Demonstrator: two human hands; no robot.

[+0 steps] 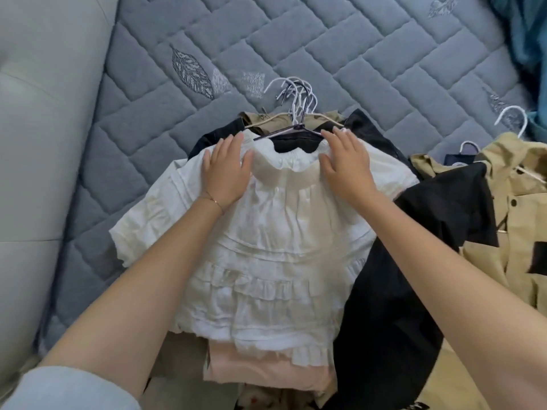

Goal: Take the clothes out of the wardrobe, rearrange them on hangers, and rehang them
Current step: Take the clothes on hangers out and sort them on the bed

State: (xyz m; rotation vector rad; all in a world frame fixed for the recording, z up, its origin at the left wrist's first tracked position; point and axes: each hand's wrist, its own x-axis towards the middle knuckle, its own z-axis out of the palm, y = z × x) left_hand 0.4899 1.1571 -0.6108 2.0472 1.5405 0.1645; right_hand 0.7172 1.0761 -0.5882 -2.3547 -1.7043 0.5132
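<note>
Lying atop a pile on the quilted mattress [325,54], the white ruffled dress [266,232] runs lengthwise, collar at 12 o'clock, hem at 6. The left hand [226,170] and right hand [344,164] press flat on its shoulders, fingers straight, grasping nothing. Hanger hooks [296,96] cluster at 12; a black garment [399,276] and a tan coat [518,217] lie at 3.

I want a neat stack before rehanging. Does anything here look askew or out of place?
Mostly tidy: the left hand and right hand lie flat on the white ruffled top. But the black garment beneath slumps off the stack's right side toward the khaki coat, and the hanger hooks bunch unevenly.
</note>
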